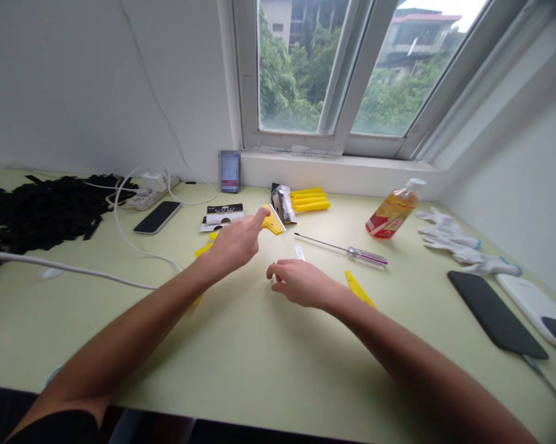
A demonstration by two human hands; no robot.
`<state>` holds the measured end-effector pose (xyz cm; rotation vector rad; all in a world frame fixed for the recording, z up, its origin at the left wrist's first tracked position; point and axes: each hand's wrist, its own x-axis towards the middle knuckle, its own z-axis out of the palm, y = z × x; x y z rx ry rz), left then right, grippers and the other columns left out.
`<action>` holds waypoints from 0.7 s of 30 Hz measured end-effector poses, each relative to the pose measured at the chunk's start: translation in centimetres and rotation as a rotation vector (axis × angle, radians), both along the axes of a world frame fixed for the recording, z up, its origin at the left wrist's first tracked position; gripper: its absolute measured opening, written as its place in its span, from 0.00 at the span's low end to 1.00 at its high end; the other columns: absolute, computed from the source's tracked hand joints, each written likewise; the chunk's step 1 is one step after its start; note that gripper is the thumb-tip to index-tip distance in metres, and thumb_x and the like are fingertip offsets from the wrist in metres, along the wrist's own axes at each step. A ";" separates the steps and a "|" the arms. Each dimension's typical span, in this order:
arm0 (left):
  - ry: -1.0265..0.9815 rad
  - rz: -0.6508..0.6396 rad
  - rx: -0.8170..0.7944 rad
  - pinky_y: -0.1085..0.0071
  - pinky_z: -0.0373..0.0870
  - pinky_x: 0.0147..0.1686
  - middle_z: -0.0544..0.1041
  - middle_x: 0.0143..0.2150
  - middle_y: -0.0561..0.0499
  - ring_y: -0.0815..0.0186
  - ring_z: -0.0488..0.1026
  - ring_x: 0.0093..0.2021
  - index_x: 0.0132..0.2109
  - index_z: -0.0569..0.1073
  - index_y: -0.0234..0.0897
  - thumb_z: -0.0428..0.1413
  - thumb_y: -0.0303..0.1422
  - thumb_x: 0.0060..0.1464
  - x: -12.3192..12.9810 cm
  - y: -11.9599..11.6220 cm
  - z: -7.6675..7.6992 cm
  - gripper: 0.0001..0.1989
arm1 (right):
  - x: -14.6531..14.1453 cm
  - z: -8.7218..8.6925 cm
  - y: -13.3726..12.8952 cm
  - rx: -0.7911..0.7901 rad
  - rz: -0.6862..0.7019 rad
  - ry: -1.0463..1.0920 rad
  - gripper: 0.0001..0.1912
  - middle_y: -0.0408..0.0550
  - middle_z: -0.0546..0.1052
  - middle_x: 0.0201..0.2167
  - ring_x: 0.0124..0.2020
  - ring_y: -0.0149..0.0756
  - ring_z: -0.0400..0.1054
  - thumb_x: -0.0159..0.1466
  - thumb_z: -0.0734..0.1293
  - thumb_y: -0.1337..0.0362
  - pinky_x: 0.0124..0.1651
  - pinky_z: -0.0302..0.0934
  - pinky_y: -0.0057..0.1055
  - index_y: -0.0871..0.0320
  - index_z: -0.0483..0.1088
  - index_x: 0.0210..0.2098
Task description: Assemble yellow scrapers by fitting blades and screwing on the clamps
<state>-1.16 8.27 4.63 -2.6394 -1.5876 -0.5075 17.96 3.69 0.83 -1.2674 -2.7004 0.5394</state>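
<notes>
My left hand (236, 245) is closed around a yellow scraper (273, 221), its metal blade edge pointing to the upper right. To the right and nearer the front, my right hand (303, 282) is held low over the table with its fingers curled together; small bits show at the fingertips, too small to name. A small white slip (299, 253) lies just beyond that hand. Yellow plastic pieces (203, 249) are partly covered by my left hand and forearm. Another yellow piece (358, 288) rests beside my right wrist. Behind both hands lies a screwdriver (340, 246) with a clear handle.
Yellow handles (310, 199) poke out of packaging at the back, near printed packets (223, 216). A bottle (393, 209), white gloves (463, 240) and dark flat device (495, 313) stand or lie rightward. Leftward are a phone (158, 217), cables and a black heap (50, 209).
</notes>
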 end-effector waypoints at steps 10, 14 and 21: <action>-0.421 -0.256 -0.043 0.70 0.70 0.36 0.68 0.51 0.46 0.72 0.71 0.29 0.55 0.68 0.42 0.46 0.27 0.63 0.8 -0.1 -0.1 0.15 | -0.2 -1.4 -0.2 0.155 0.080 -0.178 0.13 0.51 0.75 0.36 0.34 0.35 0.70 0.60 0.60 0.77 0.32 0.55 0.28 0.59 0.71 0.39; -0.566 -0.288 -0.111 0.72 0.72 0.34 0.71 0.47 0.48 0.72 0.74 0.30 0.50 0.70 0.40 0.48 0.28 0.63 0.8 0.1 0.1 0.11 | 0.4 -0.7 -0.1 0.104 0.096 -0.130 0.13 0.51 0.76 0.38 0.37 0.36 0.71 0.61 0.60 0.75 0.36 0.57 0.28 0.59 0.72 0.41; -0.876 -0.209 -0.393 0.75 0.72 0.19 0.74 0.38 0.48 0.64 0.77 0.33 0.48 0.65 0.39 0.51 0.36 0.62 1.0 0.5 0.0 0.09 | 2.1 1.4 0.9 0.118 0.032 -0.066 0.12 0.49 0.78 0.39 0.41 0.37 0.71 0.66 0.59 0.69 0.41 0.59 0.30 0.56 0.74 0.41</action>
